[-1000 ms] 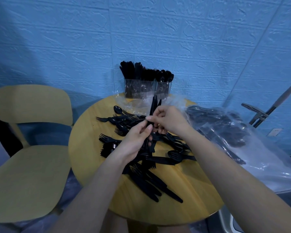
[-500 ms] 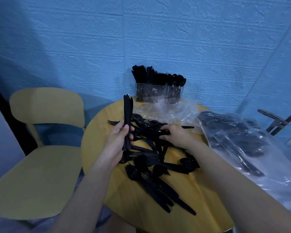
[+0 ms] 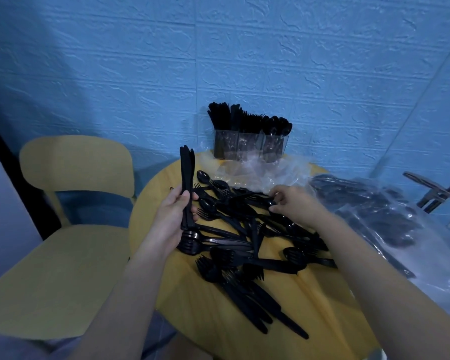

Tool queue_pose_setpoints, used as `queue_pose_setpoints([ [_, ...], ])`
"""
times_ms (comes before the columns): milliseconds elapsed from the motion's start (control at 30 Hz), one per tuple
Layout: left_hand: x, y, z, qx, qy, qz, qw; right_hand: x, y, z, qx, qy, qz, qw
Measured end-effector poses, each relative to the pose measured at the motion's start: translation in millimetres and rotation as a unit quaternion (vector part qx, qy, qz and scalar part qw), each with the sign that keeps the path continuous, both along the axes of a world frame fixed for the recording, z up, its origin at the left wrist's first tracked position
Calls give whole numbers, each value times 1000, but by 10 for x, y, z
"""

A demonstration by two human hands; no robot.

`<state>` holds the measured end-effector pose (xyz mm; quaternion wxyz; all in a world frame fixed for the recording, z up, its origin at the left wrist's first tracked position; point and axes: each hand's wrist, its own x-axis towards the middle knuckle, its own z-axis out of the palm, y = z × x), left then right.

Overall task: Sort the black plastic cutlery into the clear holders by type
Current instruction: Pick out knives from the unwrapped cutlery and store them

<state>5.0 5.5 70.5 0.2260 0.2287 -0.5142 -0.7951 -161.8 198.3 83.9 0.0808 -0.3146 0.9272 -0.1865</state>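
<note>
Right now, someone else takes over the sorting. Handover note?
Left hand: grips a bundle of black plastic knives, held upright over the round yellow table.
Right hand: pinches a piece in the loose pile of black forks, spoons and knives; type unclear.
Done: the three clear plastic holders at the table's far edge already hold many pieces each.
Left: the held knives, the whole pile, and more cutlery in the clear plastic bags on the right.

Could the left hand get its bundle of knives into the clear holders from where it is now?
Probably yes. The left hand holds the knives upright above the table, and nothing stands between them and the clear holders at the far edge. The holders look quite full, though.
</note>
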Motion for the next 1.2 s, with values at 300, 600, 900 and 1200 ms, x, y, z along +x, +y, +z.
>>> queue_pose_setpoints([
  [300, -13, -143, -4, -18, -7, 14, 1000, 230, -720, -165, 116, 100, 163, 975],
  [600, 8, -317, -52, -32, -8, 16, 999, 137, -728, -177, 35, 63, 93, 993],
  [900, 26, -358, -73, -46, -15, 17, 999, -45, -459, -19, -109, -60, -29, 992],
  [1200, -2, -317, -53, -15, -6, 19, 1000, -72, -314, -73, 10, -10, -41, 999],
])
